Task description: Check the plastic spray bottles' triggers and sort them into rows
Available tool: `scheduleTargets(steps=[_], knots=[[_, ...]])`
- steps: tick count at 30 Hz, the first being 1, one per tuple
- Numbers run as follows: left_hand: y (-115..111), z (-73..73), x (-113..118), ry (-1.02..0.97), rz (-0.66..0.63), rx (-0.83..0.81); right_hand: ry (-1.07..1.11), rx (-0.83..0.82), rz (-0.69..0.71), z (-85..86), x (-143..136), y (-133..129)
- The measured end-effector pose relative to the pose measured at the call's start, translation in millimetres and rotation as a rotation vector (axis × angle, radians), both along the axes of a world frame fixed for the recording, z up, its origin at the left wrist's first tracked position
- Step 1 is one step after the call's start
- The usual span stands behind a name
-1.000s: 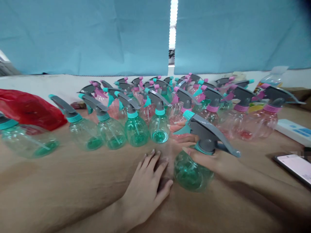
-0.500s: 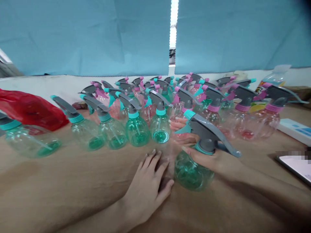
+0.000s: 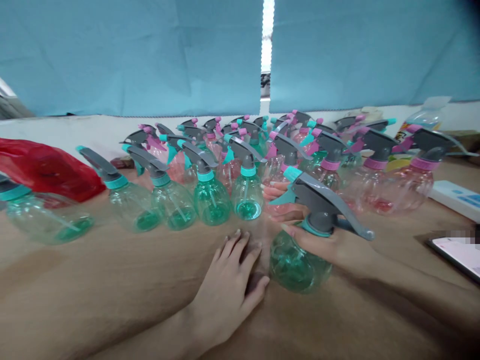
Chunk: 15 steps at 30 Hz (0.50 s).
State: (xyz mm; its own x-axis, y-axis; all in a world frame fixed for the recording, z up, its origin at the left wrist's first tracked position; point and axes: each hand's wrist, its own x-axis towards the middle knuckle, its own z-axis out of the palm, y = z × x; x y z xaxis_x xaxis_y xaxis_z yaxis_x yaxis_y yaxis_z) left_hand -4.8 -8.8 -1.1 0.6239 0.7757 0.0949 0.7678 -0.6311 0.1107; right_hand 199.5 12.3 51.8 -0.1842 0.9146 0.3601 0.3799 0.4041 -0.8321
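My right hand [image 3: 315,242] is around the neck of a green spray bottle [image 3: 296,265] with a grey and turquoise trigger head. The thumb lies across the near side of the neck, and the other fingers reach past it on the far side. The bottle stands on the brown tabletop [image 3: 123,295], its head pointing left. Flat on the table to its left rests my left hand [image 3: 228,285], fingers spread, holding nothing. Just beyond its fingertips are a clear spray bottle [image 3: 246,200] with a turquoise collar and a greener spray bottle [image 3: 212,205].
Several green and pink spray bottles crowd the back of the table, pink-collared ones [image 3: 408,187] to the right. A red plastic bag [image 3: 52,170] lies at the left. At the right are a phone [image 3: 457,255] and a white box [image 3: 455,200]. A blue curtain [image 3: 131,55] hangs behind.
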Motion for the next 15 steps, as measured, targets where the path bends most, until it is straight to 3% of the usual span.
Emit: scheduleTargets(steps=[5, 15], knots=[[-0.1, -1.3, -0.2, 0.003, 0.006, -0.005, 0.04, -0.006, -0.034, -0.7, -0.1, 1.1], [0.3, -0.7, 0.0, 0.01, 0.005, -0.006, -0.017, 0.071, 0.058, 0.3, 2.8, 1.5]])
